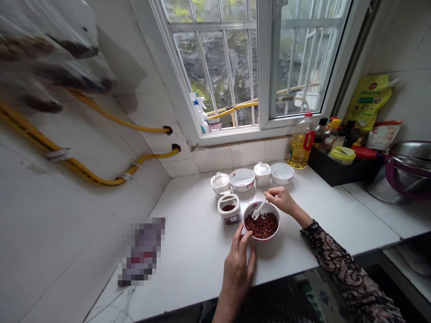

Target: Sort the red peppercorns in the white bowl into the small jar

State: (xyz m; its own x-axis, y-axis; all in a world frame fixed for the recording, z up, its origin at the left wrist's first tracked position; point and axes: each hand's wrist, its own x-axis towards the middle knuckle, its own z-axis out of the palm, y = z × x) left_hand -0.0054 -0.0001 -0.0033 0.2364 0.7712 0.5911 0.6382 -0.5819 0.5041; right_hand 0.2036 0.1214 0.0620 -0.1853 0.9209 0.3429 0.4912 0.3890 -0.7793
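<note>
A white bowl (278,228) full of small dark-red dried pieces, like Sichuan peppercorns (264,226), stands near the counter's front edge. My left hand (237,260) holds it at the near left side, fingertips against the rim. Between the fingertips of my right hand (281,199) is the handle of a small white spoon (256,214). The spoon slants down into the bowl, its scoop at the peppercorns. Just left of the bowl is a clear jar (230,219) with a white rim and similar red pieces inside.
Behind stand a lidded jar (220,184), a white bowl (241,180), a white-lidded container (261,175) and another bowl (283,174). An oil bottle (299,150), a black condiment tray (328,168) and a steel pot (390,175) line the right. A blurred-out item (143,251) lies left.
</note>
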